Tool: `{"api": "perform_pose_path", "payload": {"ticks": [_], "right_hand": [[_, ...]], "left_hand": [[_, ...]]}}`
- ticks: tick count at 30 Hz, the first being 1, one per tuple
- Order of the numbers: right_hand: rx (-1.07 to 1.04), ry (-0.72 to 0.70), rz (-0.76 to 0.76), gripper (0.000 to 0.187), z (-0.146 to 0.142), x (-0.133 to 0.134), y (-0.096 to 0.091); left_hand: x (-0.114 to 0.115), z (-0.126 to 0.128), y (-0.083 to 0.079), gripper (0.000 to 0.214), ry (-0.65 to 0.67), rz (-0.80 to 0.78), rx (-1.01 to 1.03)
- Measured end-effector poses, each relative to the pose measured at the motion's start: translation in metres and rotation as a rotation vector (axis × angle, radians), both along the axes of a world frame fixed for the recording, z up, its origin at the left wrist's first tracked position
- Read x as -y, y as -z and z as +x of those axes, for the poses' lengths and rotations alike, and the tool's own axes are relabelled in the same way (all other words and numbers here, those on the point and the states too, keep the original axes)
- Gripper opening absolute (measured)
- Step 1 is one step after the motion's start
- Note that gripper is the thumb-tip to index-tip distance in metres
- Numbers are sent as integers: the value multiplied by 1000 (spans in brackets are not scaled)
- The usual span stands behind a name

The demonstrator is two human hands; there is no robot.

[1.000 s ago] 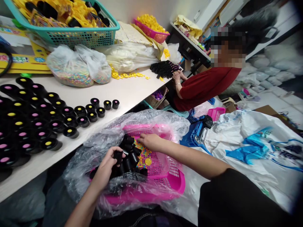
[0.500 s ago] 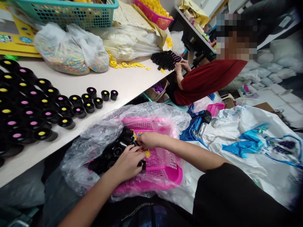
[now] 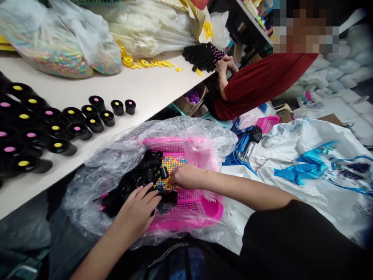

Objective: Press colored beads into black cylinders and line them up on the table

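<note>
A pink basket [image 3: 214, 208], lined and ringed by clear plastic film [image 3: 96, 186], lies in front of me. Black plastic cylinders [image 3: 150, 159] are heaped in its left part, and small coloured beads [image 3: 171, 161] spread beside them. My left hand [image 3: 140, 204] rests over the near side of the heap, fingers stretched and apart. Over the beads is my right hand [image 3: 185, 177], its fingers curled downward; what they pinch, if anything, is hidden. One loose black cylinder [image 3: 164, 172] lies just left of my right hand.
On the white table [image 3: 145, 89] at left stand many black cylinders [image 3: 80, 131] with yellow or pink dots. Behind them sits a bag of beads [image 3: 58, 54], then yellow rings [image 3: 145, 63]. A co-worker in a red top [image 3: 262, 85] handles black pieces [image 3: 202, 56]. White sacking [image 3: 279, 147] lies right.
My left hand has drawn back toward me and left. My right hand has come away from the black cylinders, uncovering more beads. The view has tilted down slightly.
</note>
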State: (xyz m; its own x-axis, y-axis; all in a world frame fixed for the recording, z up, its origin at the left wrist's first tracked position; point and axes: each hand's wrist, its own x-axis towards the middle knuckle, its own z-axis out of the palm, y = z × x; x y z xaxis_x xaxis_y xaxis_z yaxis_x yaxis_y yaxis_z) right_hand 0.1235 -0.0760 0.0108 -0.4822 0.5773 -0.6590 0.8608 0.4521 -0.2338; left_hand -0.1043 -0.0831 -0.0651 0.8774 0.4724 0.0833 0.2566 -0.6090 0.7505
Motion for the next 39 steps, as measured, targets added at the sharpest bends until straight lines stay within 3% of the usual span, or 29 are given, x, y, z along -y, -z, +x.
{"api": "perform_pose_path", "payload": {"ticks": [3,8,14,18,20,22,25,27,31,35,39], "right_hand": [[88,-91,28,24,-11,8,10],[173,-142,34,22,-3,16,13],[129,-160,64,19,-7,19,27],[116,-145,66,17,-8,18,34],[92,-84,81,15,-7,13,26],[-40,53,137,14,-8,5,10],[-467,371,288,14,-20,-9,-24],[-719,482,375,14,-34,-17,-45],[-872,341,437,14,-57,-25,-67],[-804,170,510,19,-63,-33,-69],[-748,119,518,21,-62,-38,-71]], "left_hand": [[10,13,-4,43,23,-27,43],[15,25,-13,41,106,-199,45],[13,22,-18,31,162,-158,-44],[5,15,-24,13,101,-161,76],[-2,6,-28,7,-55,-197,202],[-11,-5,-31,16,-233,-252,293],[-19,-18,-36,29,-387,-324,323],[-22,-21,-40,38,-450,-352,315],[-22,-20,-50,38,-495,-378,356],[-20,-19,-58,30,-506,-360,382],[-20,-20,-60,31,-541,-312,369]]}}
